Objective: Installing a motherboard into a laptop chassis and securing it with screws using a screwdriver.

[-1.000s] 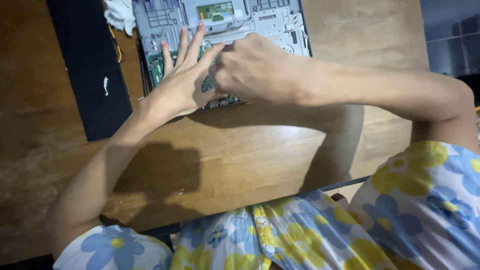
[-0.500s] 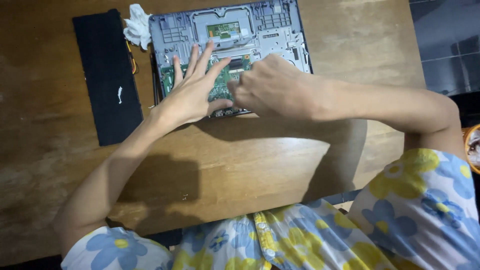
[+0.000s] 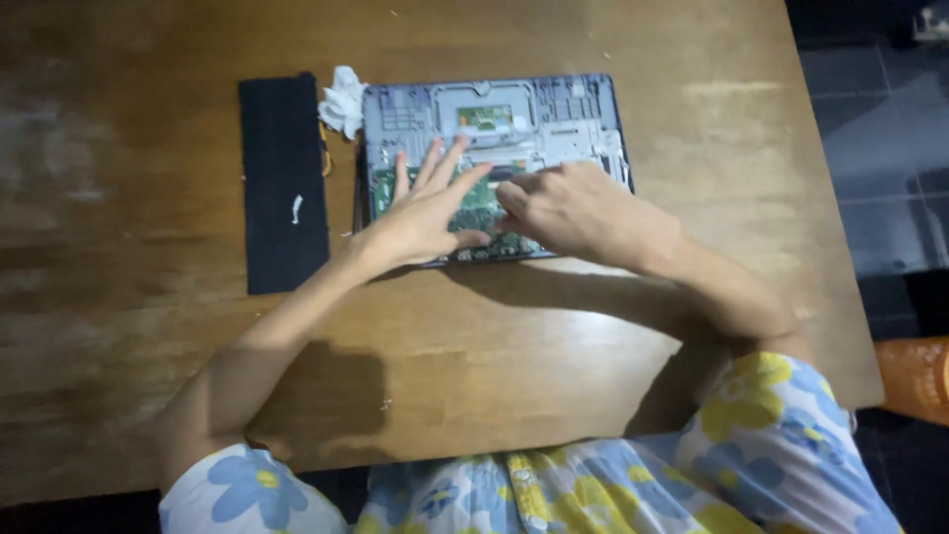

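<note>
Seen from above by the head camera, a wooden counter [image 3: 593, 366] carries an opened laptop [image 3: 494, 129] lying flat near its far edge, with its grey inner frame and a green circuit board [image 3: 474, 203] exposed. Both of the person's hands rest on the near half of the laptop. Left hand [image 3: 425, 213] lies palm down on the circuit board, its fingers [image 3: 445, 163] spread wide and pointing away from the body, holding nothing. Right hand [image 3: 573, 208] sits just beside it, touching the board, its fingers [image 3: 519, 188] curled narrowly together toward the left hand; whether they pinch anything is too small to tell. A long black strip [image 3: 284, 183] lies on the counter just left of the laptop, and a crumpled white cloth [image 3: 344, 99] sits between them at the far corner. Floral sleeves show at the bottom edge.
</note>
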